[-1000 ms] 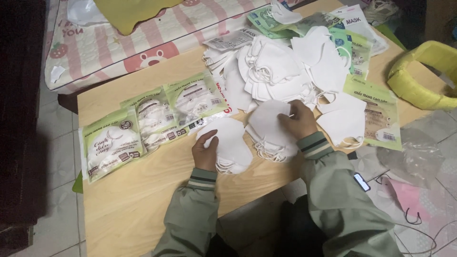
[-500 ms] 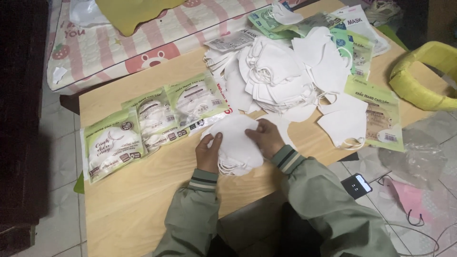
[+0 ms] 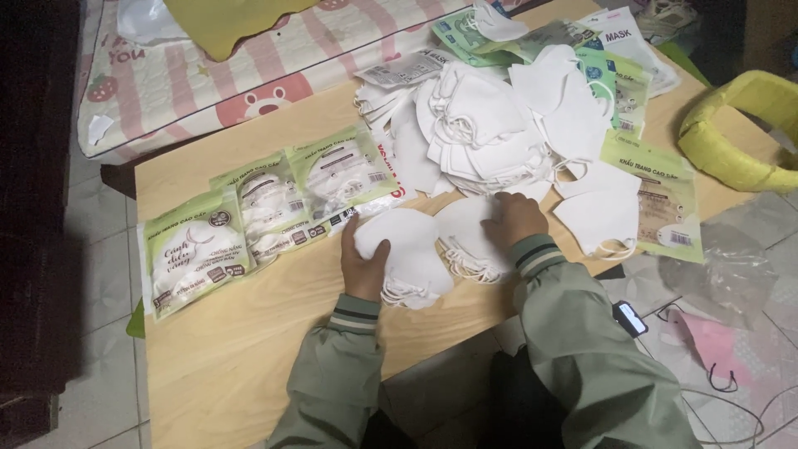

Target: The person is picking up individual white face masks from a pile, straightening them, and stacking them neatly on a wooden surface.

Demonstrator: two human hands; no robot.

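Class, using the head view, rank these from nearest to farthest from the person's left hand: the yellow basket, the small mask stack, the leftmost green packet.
1. Small mask stack: under the left hand, touching it.
2. Leftmost green packet: to its left, near the table edge.
3. Yellow basket: far right, past the table.

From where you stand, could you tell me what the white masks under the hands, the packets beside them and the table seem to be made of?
White masks: soft, matte, likely non-woven fabric; they fold and stack limply. Packets: thin clear-and-green plastic film, glossy, with glare. Table: pale wood or wood-look laminate, showing grain lines. Left hand grips the stack; right hand rests on masks.
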